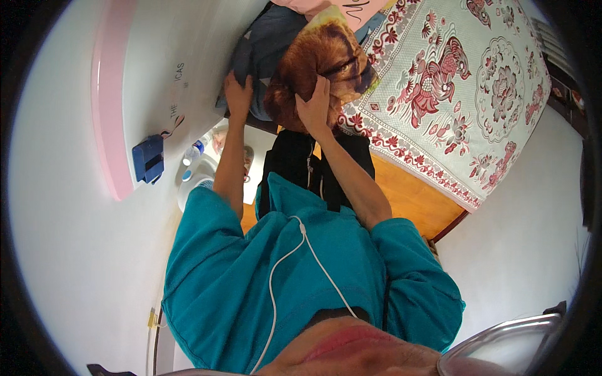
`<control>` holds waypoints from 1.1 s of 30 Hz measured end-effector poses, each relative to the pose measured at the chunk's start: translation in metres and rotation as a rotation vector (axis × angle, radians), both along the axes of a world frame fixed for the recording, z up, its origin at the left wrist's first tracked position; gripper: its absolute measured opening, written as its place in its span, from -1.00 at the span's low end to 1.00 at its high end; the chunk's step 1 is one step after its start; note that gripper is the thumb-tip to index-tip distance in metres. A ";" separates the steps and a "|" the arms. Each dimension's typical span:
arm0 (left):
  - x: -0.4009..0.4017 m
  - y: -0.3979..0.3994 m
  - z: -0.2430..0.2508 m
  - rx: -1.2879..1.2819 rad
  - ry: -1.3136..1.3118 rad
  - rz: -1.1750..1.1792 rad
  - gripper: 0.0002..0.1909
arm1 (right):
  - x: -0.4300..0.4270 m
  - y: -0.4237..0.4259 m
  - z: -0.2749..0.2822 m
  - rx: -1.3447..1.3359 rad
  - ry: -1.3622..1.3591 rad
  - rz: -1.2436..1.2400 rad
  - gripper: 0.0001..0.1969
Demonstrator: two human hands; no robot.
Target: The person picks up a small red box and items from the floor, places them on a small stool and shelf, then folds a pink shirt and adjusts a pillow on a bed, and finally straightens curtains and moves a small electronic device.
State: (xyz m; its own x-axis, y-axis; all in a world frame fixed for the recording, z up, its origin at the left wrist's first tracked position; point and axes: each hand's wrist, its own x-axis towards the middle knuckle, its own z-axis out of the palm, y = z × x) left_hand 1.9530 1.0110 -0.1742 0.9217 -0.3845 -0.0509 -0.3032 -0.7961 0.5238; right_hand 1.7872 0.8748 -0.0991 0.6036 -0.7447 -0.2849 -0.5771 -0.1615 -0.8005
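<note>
My right hand (314, 107) grips the front of a cushion (301, 61) printed with a brown furry animal's face, its thumb and fingers spread into the soft fabric. The cushion leans at the corner of the bed, partly over a dark blue pillow (273, 33). At that pillow's wall-side edge rests my left hand (239, 96), thumb apart from the fingers. Whether it pinches the cloth is hard to see. A pink pillow (324, 5) bearing writing lies behind, cut off by the top of the view.
A white sheet with red patterns (470, 70) covers the bed on the right. Left, a dark blue pouch (149, 159) hangs on the white wall (155, 70). Below it are a water bottle (194, 152) and a white jug (195, 181). Orange wooden boards (414, 188) show beneath the sheet.
</note>
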 end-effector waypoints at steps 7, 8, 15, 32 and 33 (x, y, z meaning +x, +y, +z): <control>0.026 -0.014 0.096 -0.654 0.516 0.079 -0.46 | 0.056 0.020 0.053 -0.106 -0.151 0.138 -0.24; 0.024 -0.030 0.132 -0.588 0.385 0.091 -0.50 | 0.070 0.016 0.053 -0.091 -0.217 0.105 -0.26; 0.038 -0.067 0.194 -0.332 -0.329 -0.418 -0.61 | 0.108 0.028 0.039 -0.006 -0.528 0.279 -0.60; -0.036 -0.110 0.033 0.355 -0.451 -0.745 -0.35 | -0.030 0.010 -0.069 0.223 -0.175 0.320 -0.45; -0.066 -0.119 0.029 0.013 -0.351 -0.869 -0.43 | -0.055 0.001 -0.084 0.194 -0.122 0.408 -0.53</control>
State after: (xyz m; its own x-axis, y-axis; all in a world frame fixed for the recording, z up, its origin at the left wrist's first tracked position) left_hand 1.8868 0.8922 -0.1452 0.2747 -0.9470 0.1668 -0.9335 -0.2211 0.2824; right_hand 1.7326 0.8759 -0.1830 0.8740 -0.3791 -0.3039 -0.3970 -0.1967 -0.8965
